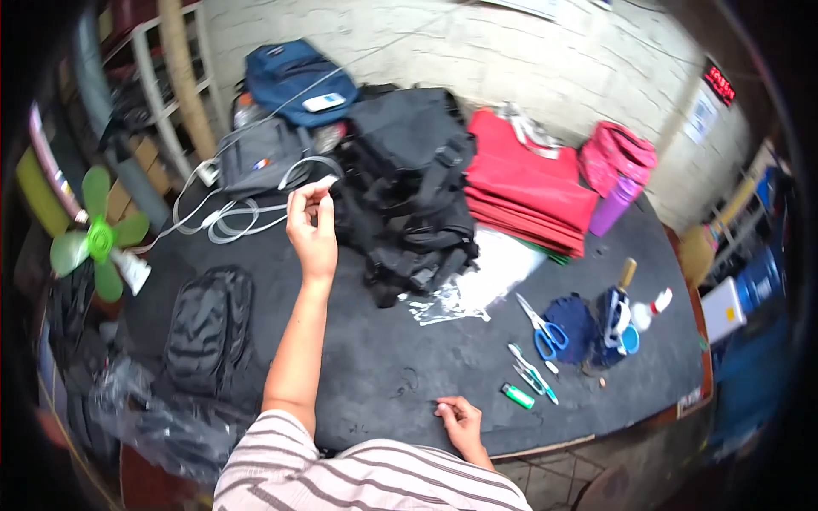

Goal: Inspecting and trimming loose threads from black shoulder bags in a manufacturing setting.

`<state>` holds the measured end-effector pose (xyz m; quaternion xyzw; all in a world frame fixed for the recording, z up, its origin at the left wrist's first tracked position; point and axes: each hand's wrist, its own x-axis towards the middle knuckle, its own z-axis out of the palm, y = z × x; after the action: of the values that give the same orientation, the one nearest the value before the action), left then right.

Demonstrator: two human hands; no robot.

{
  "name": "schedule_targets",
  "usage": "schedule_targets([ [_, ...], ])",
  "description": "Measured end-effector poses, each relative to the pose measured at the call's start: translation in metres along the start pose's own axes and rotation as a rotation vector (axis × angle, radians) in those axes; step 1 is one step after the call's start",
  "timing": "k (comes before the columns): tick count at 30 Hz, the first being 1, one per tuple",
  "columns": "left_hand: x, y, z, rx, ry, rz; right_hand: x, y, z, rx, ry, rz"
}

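Observation:
My left hand [312, 226] is raised over the table, in front of a black strapped bag. Its thumb and fingers pinch a small whitish thing [328, 180] too blurred to name, close to the looped pale cable [243, 223]. Straps and buckles hang from the black bag [409, 162] in a loose heap. My right hand [462, 423] rests at the table's near edge with its fingers loosely bent and slightly apart, nothing visible in them. Left of it, a thin dark loop of thread [407, 385] lies on the dark tabletop [366, 366].
Folded red fabric [528, 187] and a purple bottle [613, 206] stand at the back right. Blue-handled scissors [550, 339], a green lighter [517, 395] and small tools lie at right. A black pouch [209, 328] and green-bladed fan [100, 241] are at left. Behind sits a blue backpack [294, 77].

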<state>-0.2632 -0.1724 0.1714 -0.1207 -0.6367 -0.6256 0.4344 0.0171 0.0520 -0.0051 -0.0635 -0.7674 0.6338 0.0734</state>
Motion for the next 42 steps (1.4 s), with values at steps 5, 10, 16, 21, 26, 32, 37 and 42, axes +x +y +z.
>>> schedule_targets([
  [5,-0.031,-0.039,-0.116,1.522,-0.099,-0.112,0.002,0.006,0.002,0.094,0.009,0.011],
  [10,-0.082,-0.081,-0.233,1.734,-0.015,-0.626,0.0,0.01,0.003,0.07,-0.021,0.007],
  [16,-0.049,-0.025,-0.235,1.54,0.265,-0.09,-0.001,0.007,0.0,0.085,0.004,0.026],
  [21,-0.003,0.105,-0.208,0.981,0.408,0.339,0.0,-0.01,-0.009,0.275,-0.022,0.157],
  [26,-0.047,0.151,-0.152,0.71,-0.192,0.535,0.017,-0.026,-0.039,0.148,0.177,0.079],
  [32,-0.161,0.108,-0.076,0.13,-1.289,0.117,0.02,-0.008,-0.115,-0.726,0.671,-0.254],
  [37,-0.212,0.108,-0.04,-0.101,-1.677,0.147,0.015,0.007,-0.137,-0.97,0.514,-0.149],
  [42,-0.27,0.091,-0.015,-0.017,-1.692,0.584,0.029,0.01,-0.14,-0.956,0.509,-0.079],
])
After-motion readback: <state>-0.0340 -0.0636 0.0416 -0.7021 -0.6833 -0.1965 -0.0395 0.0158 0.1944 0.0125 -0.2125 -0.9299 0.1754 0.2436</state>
